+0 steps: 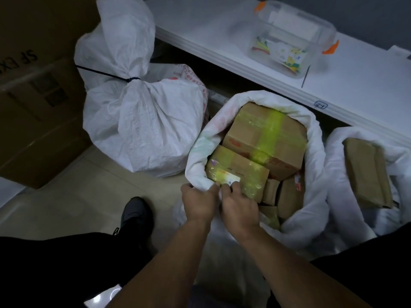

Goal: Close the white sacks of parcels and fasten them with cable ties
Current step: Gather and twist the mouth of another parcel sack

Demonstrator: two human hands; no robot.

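You have a white open sack (317,138) holding brown boxes (249,134) striped with yellow-green tape (270,130), a white tied sack (144,130) at far left cinched by a black cable tie (131,80), a clear tub (295,36) with orange clips (331,48) on the white table (200,30), and a black shoe (136,212) near left.

The left hand (198,203) and right hand (239,211), side by side, are gripping the near rolled rim of the open sack (317,138), which is holding taped parcels (262,134). To its left a tied sack (144,134) is standing, a black cable tie (131,80) cinching its neck.
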